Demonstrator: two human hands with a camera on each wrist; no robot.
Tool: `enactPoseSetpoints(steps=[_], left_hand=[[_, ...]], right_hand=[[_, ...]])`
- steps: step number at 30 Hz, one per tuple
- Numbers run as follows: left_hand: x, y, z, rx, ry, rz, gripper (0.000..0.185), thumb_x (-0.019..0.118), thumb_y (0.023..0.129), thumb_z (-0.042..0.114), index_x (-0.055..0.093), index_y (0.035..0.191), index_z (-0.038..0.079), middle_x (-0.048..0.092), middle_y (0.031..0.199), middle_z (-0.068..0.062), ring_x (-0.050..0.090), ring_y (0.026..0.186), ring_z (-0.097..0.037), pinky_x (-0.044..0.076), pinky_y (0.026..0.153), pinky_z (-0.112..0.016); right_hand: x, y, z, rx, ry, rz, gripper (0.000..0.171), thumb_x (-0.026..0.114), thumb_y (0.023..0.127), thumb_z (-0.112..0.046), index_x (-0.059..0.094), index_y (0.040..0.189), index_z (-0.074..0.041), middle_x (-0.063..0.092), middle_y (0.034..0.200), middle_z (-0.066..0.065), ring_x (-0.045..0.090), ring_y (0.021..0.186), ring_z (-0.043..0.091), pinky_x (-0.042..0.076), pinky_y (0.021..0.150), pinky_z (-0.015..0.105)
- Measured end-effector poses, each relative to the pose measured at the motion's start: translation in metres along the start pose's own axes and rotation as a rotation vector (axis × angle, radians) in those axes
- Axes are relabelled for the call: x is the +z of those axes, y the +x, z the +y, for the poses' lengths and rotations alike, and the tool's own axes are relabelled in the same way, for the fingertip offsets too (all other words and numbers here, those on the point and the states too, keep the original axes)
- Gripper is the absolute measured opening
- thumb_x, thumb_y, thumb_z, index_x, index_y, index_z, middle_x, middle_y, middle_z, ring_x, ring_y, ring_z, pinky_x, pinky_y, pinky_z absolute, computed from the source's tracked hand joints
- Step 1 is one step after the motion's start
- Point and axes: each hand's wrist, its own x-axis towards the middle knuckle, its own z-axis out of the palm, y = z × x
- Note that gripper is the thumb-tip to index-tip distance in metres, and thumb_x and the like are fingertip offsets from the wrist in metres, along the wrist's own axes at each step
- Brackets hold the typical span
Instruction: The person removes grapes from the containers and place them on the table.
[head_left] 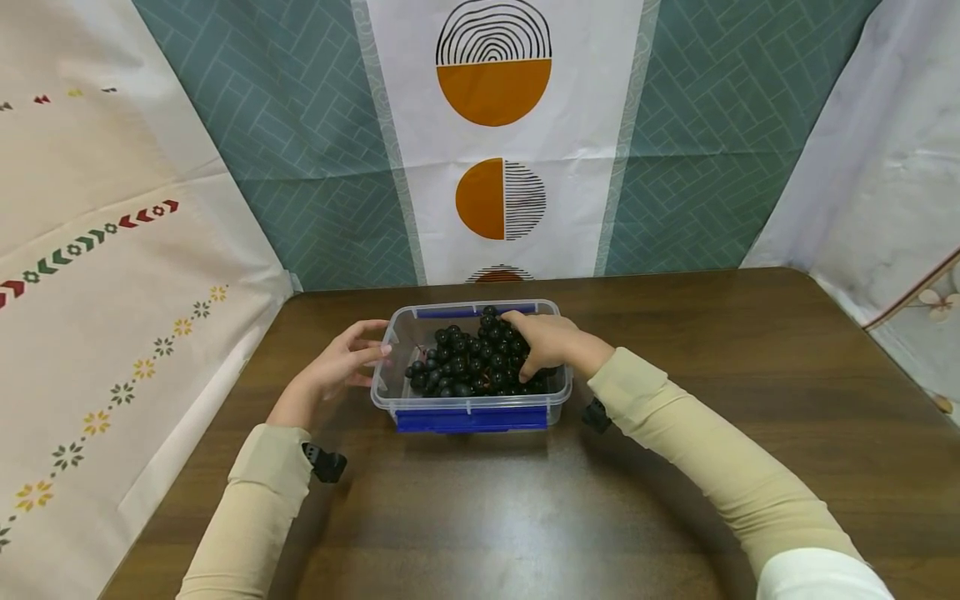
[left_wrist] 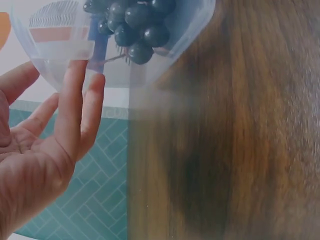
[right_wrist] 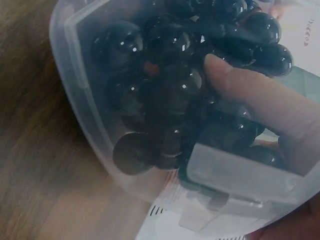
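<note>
A clear plastic container (head_left: 384, 398) with blue clips stands on the table, holding a bunch of dark grapes (head_left: 461, 367). At its left end is my left hand (head_left: 337, 362), its extended fingers touching the wall; the left wrist view shows the fingertips (left_wrist: 76, 67) right at the end tab. My right hand (head_left: 557, 340) reaches over the right rim and grips the grapes at that end. Through the container wall, the right wrist view shows the thumb (right_wrist: 250, 87) against the grapes (right_wrist: 175, 90), with the other fingers mostly hidden behind them.
The brown wooden table (head_left: 480, 517) extends around the container. Behind it hangs a patterned cloth (head_left: 330, 167) with a white middle panel. Light cloths hang at the left and right sides. A small black wrist camera (head_left: 325, 463) sits at the left cuff.
</note>
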Motion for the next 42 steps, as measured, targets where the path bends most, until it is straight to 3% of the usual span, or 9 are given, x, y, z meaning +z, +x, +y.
enactPoseSetpoints(steps=[9, 17, 25, 31, 36, 42], left_hand=[[0.0013, -0.0004, 0.001, -0.045, -0.072, 0.005, 0.064, 0.058, 0.095, 0.025, 0.024, 0.148, 0.014, 0.04, 0.137, -0.027, 0.058, 0.109, -0.022, 0.055, 0.081, -0.041], [0.0022, -0.0008, -0.001, -0.061, -0.093, 0.015, 0.063, 0.058, 0.096, 0.025, 0.024, 0.148, 0.014, 0.039, 0.139, -0.025, 0.058, 0.111, -0.023, 0.055, 0.081, -0.038], [0.0027, -0.0017, -0.0001, -0.068, -0.108, 0.012, 0.064, 0.058, 0.096, 0.026, 0.023, 0.149, 0.014, 0.039, 0.14, -0.026, 0.053, 0.12, -0.031, 0.055, 0.082, -0.037], [0.0035, -0.0033, -0.0001, -0.072, -0.128, 0.015, 0.064, 0.057, 0.096, 0.026, 0.023, 0.149, 0.013, 0.04, 0.141, -0.026, 0.054, 0.118, -0.027, 0.055, 0.081, -0.035], [0.0041, -0.0041, -0.0005, -0.074, -0.145, 0.014, 0.062, 0.056, 0.097, 0.026, 0.024, 0.148, 0.013, 0.04, 0.142, -0.025, 0.056, 0.114, -0.022, 0.055, 0.08, -0.033], [0.0044, -0.005, 0.0004, -0.077, -0.148, 0.015, 0.062, 0.056, 0.097, 0.026, 0.024, 0.148, 0.013, 0.04, 0.142, -0.026, 0.057, 0.111, -0.02, 0.055, 0.08, -0.033]], right_hand=[[0.0027, -0.0048, 0.0038, -0.056, -0.019, 0.078, 0.098, 0.084, 0.071, -0.033, 0.027, 0.149, -0.016, 0.047, 0.143, 0.008, 0.062, 0.102, 0.023, 0.05, 0.068, 0.035], [0.004, -0.0077, 0.0051, -0.109, -0.042, 0.128, 0.093, 0.083, 0.072, -0.034, 0.032, 0.148, -0.019, 0.05, 0.141, 0.007, 0.058, 0.114, 0.027, 0.051, 0.073, 0.038], [0.0067, -0.0076, 0.0066, -0.124, -0.06, 0.155, 0.084, 0.084, 0.071, -0.035, 0.043, 0.142, -0.02, 0.053, 0.139, 0.005, 0.057, 0.116, 0.028, 0.052, 0.079, 0.044], [0.0066, -0.0065, 0.0065, -0.122, -0.056, 0.158, 0.081, 0.084, 0.07, -0.035, 0.046, 0.139, -0.017, 0.056, 0.135, 0.006, 0.058, 0.113, 0.027, 0.053, 0.078, 0.043], [0.0049, -0.0061, 0.0056, -0.123, -0.062, 0.132, 0.079, 0.083, 0.072, -0.033, 0.045, 0.138, -0.015, 0.062, 0.122, 0.006, 0.061, 0.104, 0.025, 0.052, 0.074, 0.04], [0.0037, -0.0072, 0.0046, -0.129, -0.048, 0.118, 0.078, 0.083, 0.073, -0.032, 0.044, 0.139, -0.014, 0.058, 0.131, 0.007, 0.058, 0.112, 0.027, 0.052, 0.08, 0.043]])
